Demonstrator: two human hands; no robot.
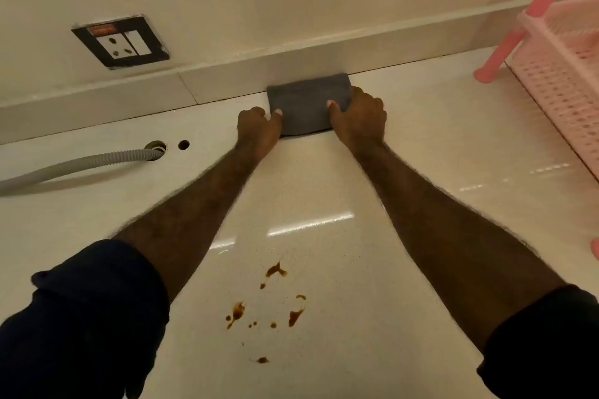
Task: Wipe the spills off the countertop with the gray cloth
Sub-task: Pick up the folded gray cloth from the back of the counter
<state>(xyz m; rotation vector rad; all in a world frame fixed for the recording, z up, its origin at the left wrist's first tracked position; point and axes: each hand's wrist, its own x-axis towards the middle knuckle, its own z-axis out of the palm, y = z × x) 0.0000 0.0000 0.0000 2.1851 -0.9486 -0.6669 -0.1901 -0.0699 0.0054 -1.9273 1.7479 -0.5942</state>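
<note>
Folded gray cloth, a flat dark rectangle against the backsplash; left hand and right hand each grip, pinching its side edges.

Black switch plate set in the cream wall at left, holding 1 socket, 1 white switch and a red indicator strip. Gray corrugated hose runs from the left edge into a round hole; 1 smaller hole just beside it (empty). Pink plastic rack at right, perforated shelf, leg foot near the backsplash.
</note>
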